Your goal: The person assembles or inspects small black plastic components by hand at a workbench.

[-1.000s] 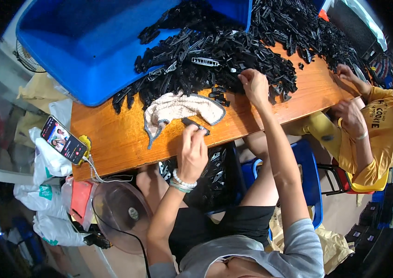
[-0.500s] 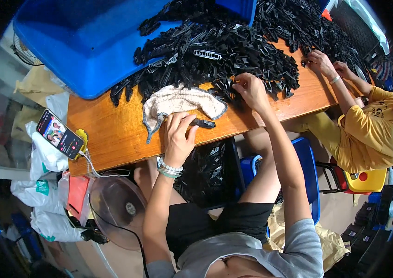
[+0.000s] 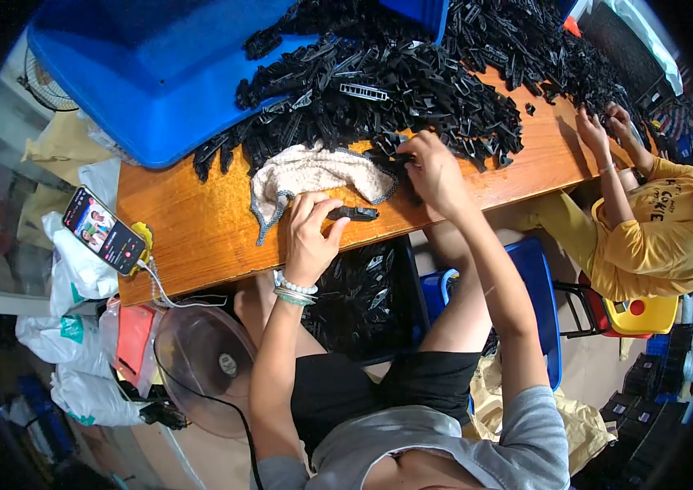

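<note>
My left hand [image 3: 310,235] rests low over the wooden table, thumb and index finger closed on the left end of a slim black plastic part [image 3: 356,213]. Just beyond that hand lies a crumpled whitish cloth [image 3: 314,169] with a dark edge. At the near edge of a large heap of black plastic parts [image 3: 436,90], my right hand [image 3: 435,173] is closed in a pinch. Something dark shows by its fingertips, but I cannot make out what it holds. One pale grey slotted piece [image 3: 364,91] stands out on the heap.
A big blue bin [image 3: 151,106] lies tipped at the far left of the wooden table [image 3: 175,237]. A phone [image 3: 103,230] leans at the left edge. Below the near edge sits a bin of black parts [image 3: 355,302]. A co-worker in yellow [image 3: 648,229] handles parts at right.
My right hand has moved slightly left and down, its fingers now at the heap's near edge. The part in my left hand has turned a little. The co-worker's hands have shifted right.
</note>
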Demonstrator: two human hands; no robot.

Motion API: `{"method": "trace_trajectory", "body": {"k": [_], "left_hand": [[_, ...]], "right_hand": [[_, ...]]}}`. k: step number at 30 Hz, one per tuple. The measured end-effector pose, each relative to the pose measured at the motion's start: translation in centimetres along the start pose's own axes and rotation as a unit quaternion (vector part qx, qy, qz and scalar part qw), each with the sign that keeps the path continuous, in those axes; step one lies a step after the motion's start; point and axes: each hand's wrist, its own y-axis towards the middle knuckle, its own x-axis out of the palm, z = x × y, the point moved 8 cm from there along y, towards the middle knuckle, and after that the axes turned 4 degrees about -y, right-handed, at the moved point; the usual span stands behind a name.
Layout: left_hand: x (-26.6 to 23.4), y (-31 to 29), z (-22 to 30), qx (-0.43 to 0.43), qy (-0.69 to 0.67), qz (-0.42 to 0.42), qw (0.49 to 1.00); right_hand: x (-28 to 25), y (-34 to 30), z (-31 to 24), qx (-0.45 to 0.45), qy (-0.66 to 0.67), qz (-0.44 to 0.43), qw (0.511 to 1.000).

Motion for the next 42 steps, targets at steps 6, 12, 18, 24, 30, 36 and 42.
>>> {"method": "trace_trajectory", "body": {"k": [6, 12, 18, 24, 30, 36, 42], "left_hand": [[-0.2, 0.1, 0.1, -0.009, 0.002, -0.005, 1.000], [-0.3, 0.2, 0.2, -0.011, -0.001, -0.004, 1.000], [-0.3, 0.1, 0.0, -0.007, 0.004, -0.002, 1.000], [-0.3, 0.2, 0.1, -0.001, 0.003, -0.001, 1.000], [-0.4, 0.2, -0.1, -0.002, 0.001, 0.002, 1.000], [-0.3, 0.1, -0.2, -0.009, -0.012, -0.002, 1.000], [-0.1, 0.1, 0.0, -0.002, -0.011, -0.001, 1.000]], "right_hand": [[2.1, -3.9, -5.4, -0.174, -0.031, -0.041, 0.983], [-1.8, -6.2, -2.1, 0.030, 0.001, 0.179, 0.983], [-0.2, -4.7, -3.0, 0.063, -0.082, 0.088, 0.991], [0.8, -4.7, -4.9, -0.065, -0.138, -0.063, 0.986], [2.2, -4.8, -5.6, -0.160, -0.266, -0.147, 0.939], [-0.3, -3.7, -5.5, 0.039, 0.199, -0.018, 0.979], [1.9, -6.0, -4.8, -0.024, 0.154, 0.043, 0.987]]}}
